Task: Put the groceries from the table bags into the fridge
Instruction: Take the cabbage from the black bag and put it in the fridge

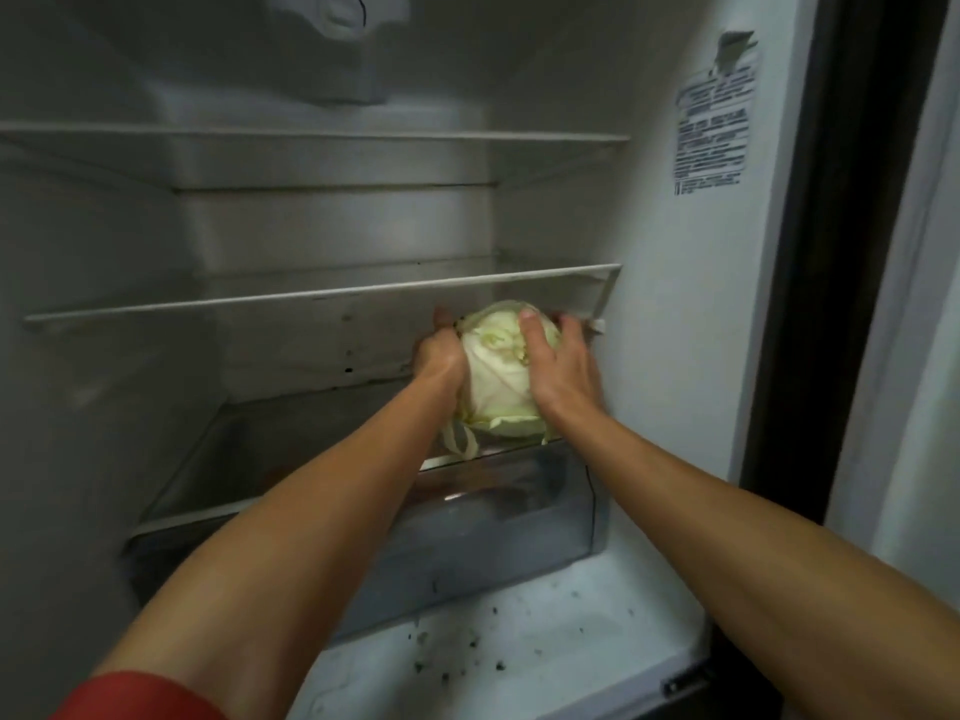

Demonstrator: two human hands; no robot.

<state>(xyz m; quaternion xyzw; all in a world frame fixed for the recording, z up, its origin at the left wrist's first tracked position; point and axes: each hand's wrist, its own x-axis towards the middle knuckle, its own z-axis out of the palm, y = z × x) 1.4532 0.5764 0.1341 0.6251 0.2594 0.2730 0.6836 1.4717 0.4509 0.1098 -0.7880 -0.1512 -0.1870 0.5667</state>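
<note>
Left hand [439, 356] grips the left side of the cabbage [498, 379], fingers curled round it. Right hand [558, 368] clasps the right side, thumb laid over the top. The cabbage sits inside the fridge [675, 314], at the right end of the lowest glass shelf [311, 439], directly above the clear crisper drawer [493, 543]. Loose outer leaves overhang the shelf's near edge.

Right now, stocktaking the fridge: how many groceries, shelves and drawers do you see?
Cabbage: 1
Shelves: 3
Drawer: 1
Total: 5
</note>
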